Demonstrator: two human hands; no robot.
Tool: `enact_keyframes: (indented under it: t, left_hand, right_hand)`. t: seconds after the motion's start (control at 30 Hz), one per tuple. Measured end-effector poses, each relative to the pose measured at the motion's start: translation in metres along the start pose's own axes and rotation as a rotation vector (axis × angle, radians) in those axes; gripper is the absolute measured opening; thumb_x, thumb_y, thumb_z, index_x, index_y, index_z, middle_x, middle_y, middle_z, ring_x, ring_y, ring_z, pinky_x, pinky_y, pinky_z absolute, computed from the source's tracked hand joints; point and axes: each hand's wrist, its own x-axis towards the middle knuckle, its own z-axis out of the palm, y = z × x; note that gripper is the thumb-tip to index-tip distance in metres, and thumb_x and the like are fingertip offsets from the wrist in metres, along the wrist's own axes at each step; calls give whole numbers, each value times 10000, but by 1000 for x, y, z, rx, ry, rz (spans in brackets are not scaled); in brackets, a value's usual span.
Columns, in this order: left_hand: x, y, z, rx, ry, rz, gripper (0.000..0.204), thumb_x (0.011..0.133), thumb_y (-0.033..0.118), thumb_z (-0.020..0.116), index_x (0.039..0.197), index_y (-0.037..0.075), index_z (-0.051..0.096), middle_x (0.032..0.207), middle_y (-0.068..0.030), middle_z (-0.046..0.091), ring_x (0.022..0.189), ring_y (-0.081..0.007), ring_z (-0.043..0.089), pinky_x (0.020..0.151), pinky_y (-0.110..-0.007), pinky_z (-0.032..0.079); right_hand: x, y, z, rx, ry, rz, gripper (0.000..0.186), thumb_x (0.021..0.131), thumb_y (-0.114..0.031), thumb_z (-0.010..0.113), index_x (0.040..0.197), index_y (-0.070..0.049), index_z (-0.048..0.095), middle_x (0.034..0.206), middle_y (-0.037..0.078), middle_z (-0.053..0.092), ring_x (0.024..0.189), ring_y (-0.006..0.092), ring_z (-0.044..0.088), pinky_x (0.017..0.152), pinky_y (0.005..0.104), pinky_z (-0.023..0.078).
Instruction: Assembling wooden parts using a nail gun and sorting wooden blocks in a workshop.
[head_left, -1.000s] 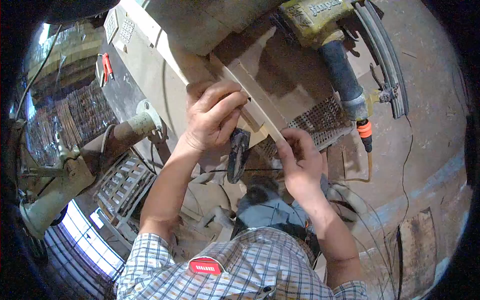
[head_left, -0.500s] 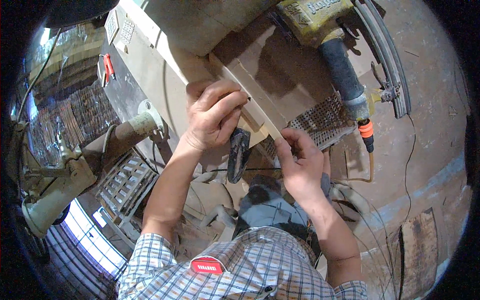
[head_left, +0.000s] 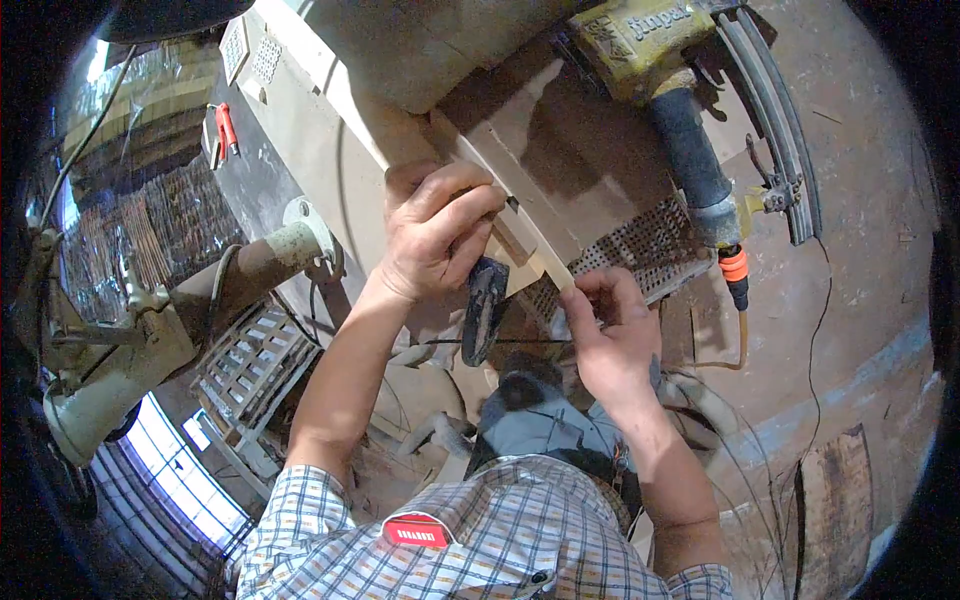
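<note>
A thin pale wooden strip (head_left: 545, 250) slants down and right between my hands, on edge beside a wider light board (head_left: 405, 140). My left hand (head_left: 440, 230) is closed over the strip's middle, fingers curled and knuckles up; a small dark spot shows at its fingertips. At the strip's near end, my right hand (head_left: 612, 335) pinches it between thumb and fingers. Just below my left hand juts a worn black handle-like piece (head_left: 485, 310); what it belongs to is hidden. A short wooden block (head_left: 512, 240) sits against the strip.
A yellow nail gun (head_left: 640, 50) with a black grip and orange hose fitting (head_left: 733, 265) lies at the upper right. Left are a thick metal pipe arm (head_left: 240, 260), red-handled tool (head_left: 226, 128) and slatted crate (head_left: 255, 355). A perforated basket (head_left: 640, 245) stands beyond my right hand.
The view has shifted slightly, so most things sit a little lower and to the right. Both hands keep their hold on the strip; the right fingers have moved slightly at its end.
</note>
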Motion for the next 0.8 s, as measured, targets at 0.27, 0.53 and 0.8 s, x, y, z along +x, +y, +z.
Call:
enact_keyframes:
  t: [0.27, 0.53, 0.8]
  left_hand:
    - [-2, -1, 1, -55, 43, -59, 315, 804, 124, 755, 1115, 145, 712, 1163, -43, 692, 1103, -253, 632, 1019, -426, 415]
    - [-5, -2, 1, -56, 32, -12, 339, 780, 112, 780, 1112, 136, 713, 1172, -44, 684, 1076, -293, 628, 979, -448, 439]
    - [-1, 1, -3, -21, 51, 18, 355, 770, 117, 803, 1116, 139, 725, 1157, -40, 690, 1007, -280, 641, 932, -428, 459]
  right_hand:
    - [1, -12, -2, -39, -22, 30, 121, 927, -81, 709, 1002, -12, 644, 885, 77, 667, 794, 131, 609, 735, 300, 505]
    - [11, -34, 1, -561, 126, -780, 216, 827, -84, 779, 1023, -67, 691, 1052, 116, 655, 945, 339, 626, 812, 428, 513]
    - [34, -47, 18, -633, -27, -767, 224, 866, -123, 731, 1079, -61, 700, 999, 120, 639, 899, 339, 587, 772, 449, 483]
